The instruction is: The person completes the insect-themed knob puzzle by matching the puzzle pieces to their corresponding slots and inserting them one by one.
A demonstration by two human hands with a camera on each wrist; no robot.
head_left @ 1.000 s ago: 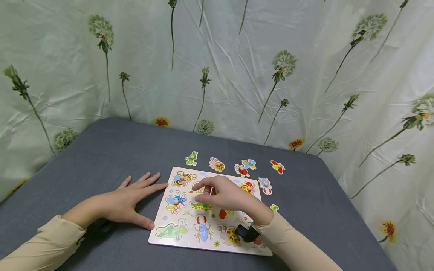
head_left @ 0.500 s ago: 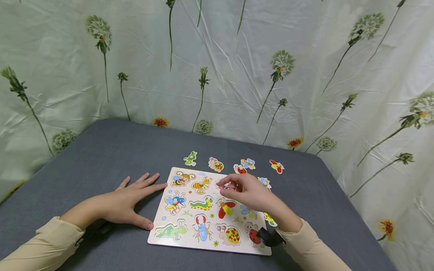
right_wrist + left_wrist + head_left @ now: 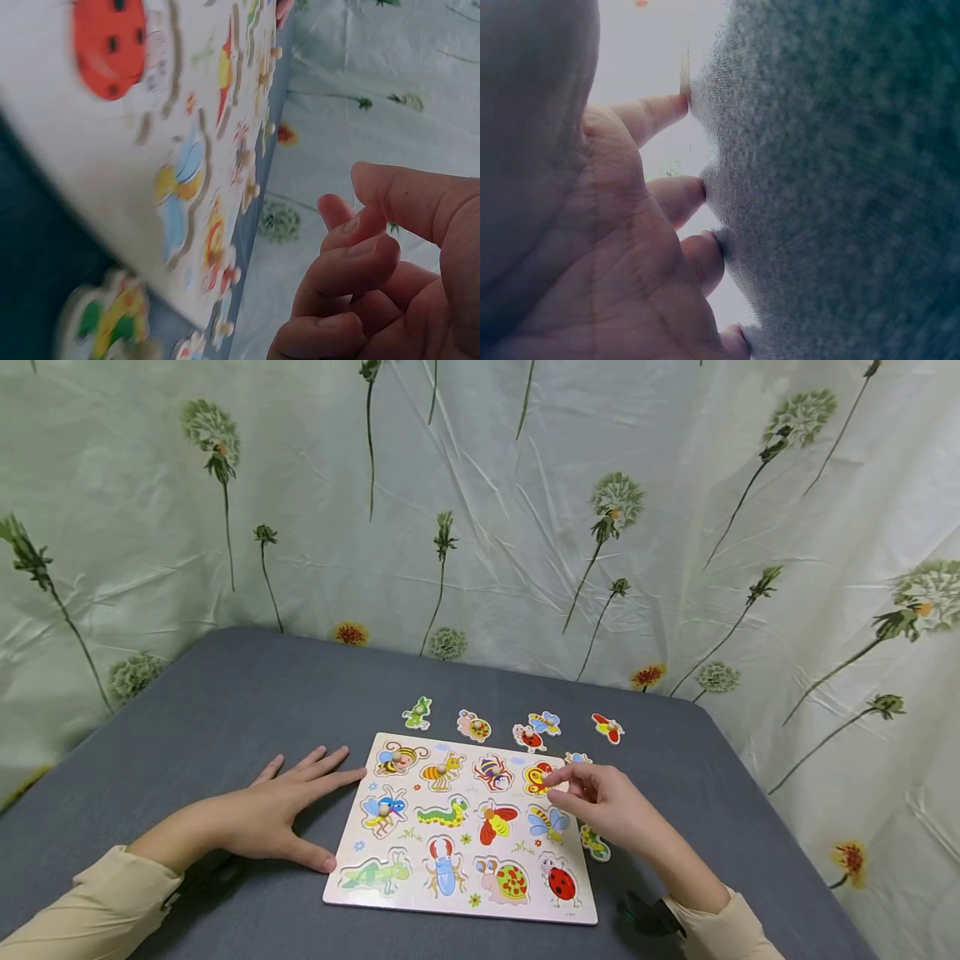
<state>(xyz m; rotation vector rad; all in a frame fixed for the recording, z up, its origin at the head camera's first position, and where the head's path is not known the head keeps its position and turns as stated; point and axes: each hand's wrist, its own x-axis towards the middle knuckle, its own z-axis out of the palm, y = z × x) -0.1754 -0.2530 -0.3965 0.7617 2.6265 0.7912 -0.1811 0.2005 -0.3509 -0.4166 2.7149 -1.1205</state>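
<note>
A wooden insect puzzle board point(image 3: 417, 897) lies on the table. Knobbed pieces fill its top row: a bee point(image 3: 397, 758), a striped wasp point(image 3: 442, 772), a spider point(image 3: 492, 772) and a red-yellow insect point(image 3: 536, 779). A mosquito piece point(image 3: 384, 810) sits in the middle row's left slot; other slots show printed pictures. My left hand point(image 3: 262, 818) lies spread, fingertips on the table, index finger and thumb at the board's left edge. My right hand point(image 3: 611, 802) hovers by the red-yellow insect, fingers loosely bent. In the right wrist view, its fingers point(image 3: 356, 262) hold nothing.
Behind the board lie loose pieces: a green one point(image 3: 417, 713), a snail point(image 3: 474, 726), a ladybug point(image 3: 529, 739), a blue dragonfly point(image 3: 545, 723) and a red-yellow one point(image 3: 607, 728). A green-yellow piece point(image 3: 595, 843) lies right of the board. A floral curtain point(image 3: 510, 568) hangs behind the table.
My right hand has moved rightward across the board's top row, from the wasp past the spider to the red-yellow insect, uncovering those pieces. My left hand keeps its place by the board.
</note>
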